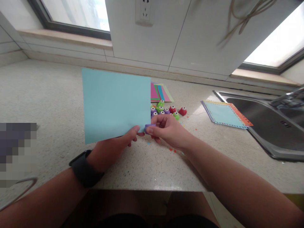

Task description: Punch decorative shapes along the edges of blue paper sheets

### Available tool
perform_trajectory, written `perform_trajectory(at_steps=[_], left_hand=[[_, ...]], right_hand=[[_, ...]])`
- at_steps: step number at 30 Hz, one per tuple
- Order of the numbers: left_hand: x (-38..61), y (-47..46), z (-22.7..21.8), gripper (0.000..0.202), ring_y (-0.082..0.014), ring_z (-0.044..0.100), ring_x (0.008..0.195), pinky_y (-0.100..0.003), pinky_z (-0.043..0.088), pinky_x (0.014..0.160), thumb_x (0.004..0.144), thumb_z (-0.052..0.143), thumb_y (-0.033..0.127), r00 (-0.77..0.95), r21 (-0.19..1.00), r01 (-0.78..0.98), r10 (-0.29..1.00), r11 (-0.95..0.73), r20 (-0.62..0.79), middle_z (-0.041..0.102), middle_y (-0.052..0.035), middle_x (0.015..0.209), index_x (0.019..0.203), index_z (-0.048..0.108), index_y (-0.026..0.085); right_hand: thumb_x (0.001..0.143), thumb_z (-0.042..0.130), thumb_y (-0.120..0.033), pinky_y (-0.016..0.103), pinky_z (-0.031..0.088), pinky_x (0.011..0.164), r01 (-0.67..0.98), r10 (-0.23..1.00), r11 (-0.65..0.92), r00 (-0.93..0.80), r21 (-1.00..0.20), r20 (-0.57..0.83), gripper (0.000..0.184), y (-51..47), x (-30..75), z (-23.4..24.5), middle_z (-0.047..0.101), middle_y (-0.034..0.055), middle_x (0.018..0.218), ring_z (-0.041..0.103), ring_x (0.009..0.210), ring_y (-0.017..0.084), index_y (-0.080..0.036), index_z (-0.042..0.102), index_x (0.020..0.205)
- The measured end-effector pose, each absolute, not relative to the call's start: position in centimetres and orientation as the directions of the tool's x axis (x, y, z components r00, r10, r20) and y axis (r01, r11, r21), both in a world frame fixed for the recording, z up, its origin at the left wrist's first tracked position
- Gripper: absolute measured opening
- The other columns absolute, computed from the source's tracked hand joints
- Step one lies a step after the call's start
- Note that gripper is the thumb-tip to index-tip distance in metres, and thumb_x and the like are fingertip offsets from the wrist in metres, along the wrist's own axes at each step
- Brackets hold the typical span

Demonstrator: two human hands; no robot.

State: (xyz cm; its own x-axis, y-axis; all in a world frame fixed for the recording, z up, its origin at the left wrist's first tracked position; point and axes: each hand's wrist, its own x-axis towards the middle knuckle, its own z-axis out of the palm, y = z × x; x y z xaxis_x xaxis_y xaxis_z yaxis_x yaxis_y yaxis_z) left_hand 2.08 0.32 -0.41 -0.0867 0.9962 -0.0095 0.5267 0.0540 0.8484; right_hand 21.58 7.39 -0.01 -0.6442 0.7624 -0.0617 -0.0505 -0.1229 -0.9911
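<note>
A light blue sheet of paper (117,104) is held up over the counter. My left hand (131,136) grips its lower edge, thumb in front and fingers behind. At the sheet's lower right corner, my right hand (166,128) pinches a purple craft punch (149,128), which sits over the corner. Just beyond my right hand stands a cluster of small punches in green, purple and red, among them a green punch (161,103) and a red punch (182,111). The sheet hides part of the cluster.
Coloured paper (163,92) lies stacked behind the punches. Sheets with punched edges (220,114) overlap the rim of a steel sink (268,136) at right. Small paper bits (171,149) are scattered on the stone counter (133,171). A wall socket (144,12) is above.
</note>
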Motion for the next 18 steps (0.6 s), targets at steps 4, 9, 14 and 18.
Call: perform_trajectory(at_steps=[4, 9, 14, 18], left_hand=[[2.72, 0.29, 0.46, 0.035, -0.0201, 0.061, 0.058, -0.036, 0.049, 0.08, 0.082, 0.056, 0.051, -0.143, 0.862, 0.491, 0.988, 0.126, -0.063, 0.062, 0.0028, 0.056, 0.057, 0.057, 0.026], [2.8, 0.33, 0.24, 0.035, -0.0212, 0.062, 0.059, -0.038, 0.048, 0.081, 0.079, 0.056, 0.054, -0.155, 0.865, 0.485, 0.986, 0.127, -0.058, 0.064, 0.0017, 0.057, 0.058, 0.059, 0.026], [2.69, 0.19, 0.17, 0.037, -0.0213, 0.061, 0.059, -0.039, 0.048, 0.08, 0.077, 0.056, 0.057, -0.158, 0.867, 0.48, 0.985, 0.133, -0.063, 0.063, 0.0012, 0.056, 0.055, 0.059, 0.027], [2.86, 0.26, 0.25, 0.036, -0.021, 0.061, 0.057, -0.038, 0.048, 0.078, 0.075, 0.058, 0.057, -0.179, 0.881, 0.452, 0.982, 0.141, -0.065, 0.064, 0.0011, 0.055, 0.055, 0.059, 0.027]], right_hand=[[0.069, 0.086, -0.035, 0.018, 0.039, 0.039, -0.064, 0.772, -0.124, -0.633, -0.99, -0.056, 0.036, 7.18, 21.36, 0.29, 0.065, -0.0022, 0.06, 0.049, 0.042, 0.005, -0.017, 0.056, 0.067], [0.066, 0.087, -0.035, 0.018, 0.041, 0.039, -0.041, 0.782, -0.098, -0.621, -0.994, -0.051, 0.038, 6.99, 21.3, 0.45, 0.056, -0.0065, 0.052, 0.051, 0.042, 0.006, -0.018, 0.054, 0.066], [0.066, 0.087, -0.039, 0.019, 0.042, 0.039, -0.01, 0.779, -0.086, -0.625, -0.996, -0.061, 0.041, 6.89, 21.27, 0.87, 0.062, -0.0033, 0.057, 0.054, 0.043, 0.006, -0.018, 0.052, 0.065], [0.066, 0.087, -0.041, 0.019, 0.044, 0.041, 0.007, 0.768, -0.08, -0.638, -0.997, -0.066, 0.041, 6.95, 21.32, 0.95, 0.061, -0.0031, 0.058, 0.055, 0.044, 0.007, -0.018, 0.053, 0.065]])
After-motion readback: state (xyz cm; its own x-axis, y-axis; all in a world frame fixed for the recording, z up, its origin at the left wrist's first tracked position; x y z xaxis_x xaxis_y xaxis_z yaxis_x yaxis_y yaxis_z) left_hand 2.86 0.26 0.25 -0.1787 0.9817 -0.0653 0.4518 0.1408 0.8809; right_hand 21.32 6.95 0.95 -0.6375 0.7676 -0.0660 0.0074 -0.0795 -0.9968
